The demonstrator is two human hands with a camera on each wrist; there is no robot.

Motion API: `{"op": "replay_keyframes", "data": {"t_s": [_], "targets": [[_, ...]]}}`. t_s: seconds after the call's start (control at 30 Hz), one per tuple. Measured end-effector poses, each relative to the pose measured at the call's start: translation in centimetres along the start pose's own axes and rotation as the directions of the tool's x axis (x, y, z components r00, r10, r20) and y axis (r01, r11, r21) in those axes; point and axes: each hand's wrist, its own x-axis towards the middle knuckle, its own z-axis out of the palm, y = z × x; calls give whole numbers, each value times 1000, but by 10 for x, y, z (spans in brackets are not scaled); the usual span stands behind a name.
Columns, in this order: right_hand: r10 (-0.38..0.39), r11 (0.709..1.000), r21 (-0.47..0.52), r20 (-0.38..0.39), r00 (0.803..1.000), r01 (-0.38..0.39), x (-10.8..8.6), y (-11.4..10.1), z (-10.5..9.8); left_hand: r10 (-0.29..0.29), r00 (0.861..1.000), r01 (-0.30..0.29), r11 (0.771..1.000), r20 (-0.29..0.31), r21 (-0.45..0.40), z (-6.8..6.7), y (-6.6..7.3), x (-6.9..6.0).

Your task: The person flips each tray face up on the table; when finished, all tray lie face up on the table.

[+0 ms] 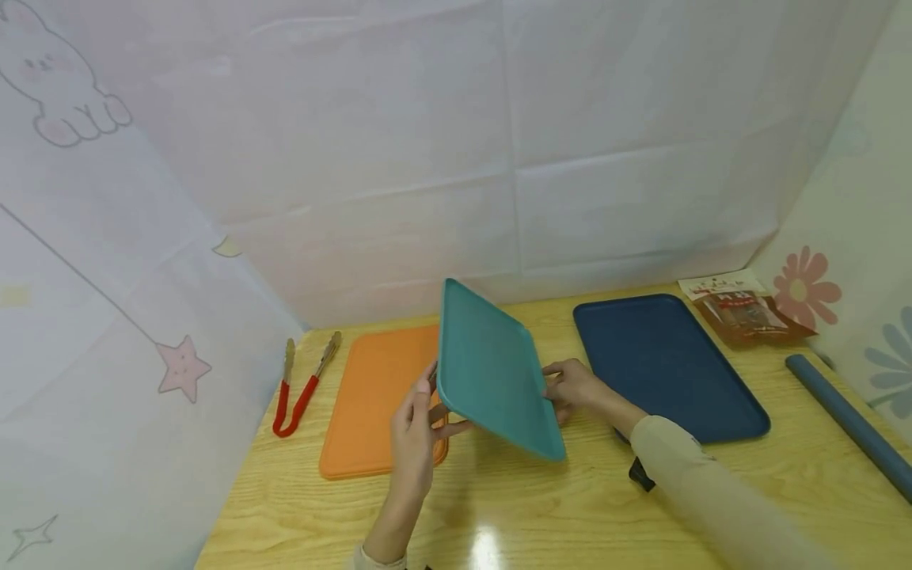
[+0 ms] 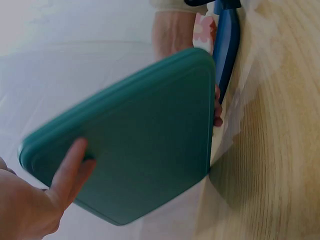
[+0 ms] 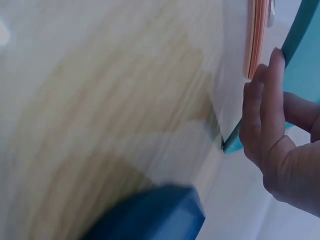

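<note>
A teal tray [image 1: 492,368] is held up tilted over the middle of the table, its left side raised high. My left hand [image 1: 415,431] grips its left edge, fingers spread against the underside, as the left wrist view shows on the tray's back [image 2: 145,145]. On the opposite edge, my right hand [image 1: 570,388] pinches the rim between thumb and fingers; in the right wrist view the fingers [image 3: 272,100] lie along the underside. Orange trays [image 1: 378,388], apparently stacked, lie behind my left hand. A dark blue tray [image 1: 663,364] lies flat beyond my right hand.
Tongs with red handles [image 1: 299,400] lie at the table's left edge. A brown food packet [image 1: 744,313] is at the back right, with a dark blue-grey roll [image 1: 851,427] along the right side. Patterned white cloth [image 1: 385,174] hangs behind the wooden table [image 1: 549,522].
</note>
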Motion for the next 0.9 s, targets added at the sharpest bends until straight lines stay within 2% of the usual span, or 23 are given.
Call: {"op": "replay_keyframes", "data": {"t_s": [0.1, 0.17, 0.3, 0.43, 0.53, 0.67, 0.8, 0.9], "targets": [[-7, 1000, -24, 19, 1000, 7, -2, 0, -11, -94, 995, 95, 994, 13, -52, -12, -7, 20], [-5, 999, -38, 19, 1000, 6, -4, 0, -17, -169, 985, 171, 985, 30, -40, -20, -14, 33], [2, 996, -86, -4, 1000, -3, -5, 2, -29, -313, 948, 312, 950, 53, 22, -34, -30, 56], [11, 987, -163, -43, 999, -18, -1, 4, -38, -408, 909, 399, 911, 83, 105, -44, -43, 72], [20, 979, -203, -65, 998, -33, 2, 5, -42, -448, 887, 425, 888, 115, 177, -48, -52, 78], [25, 971, -234, -86, 996, -44, 5, 6, -45, -472, 871, 420, 860, 138, 288, -47, -58, 81], [19, 963, -267, -101, 995, -45, 8, 4, -46, -475, 872, 404, 837, 122, 369, -43, -63, 82], [22, 954, -294, -103, 994, -52, 11, 2, -47, -461, 883, 384, 820, 92, 425, -38, -66, 83]]}}
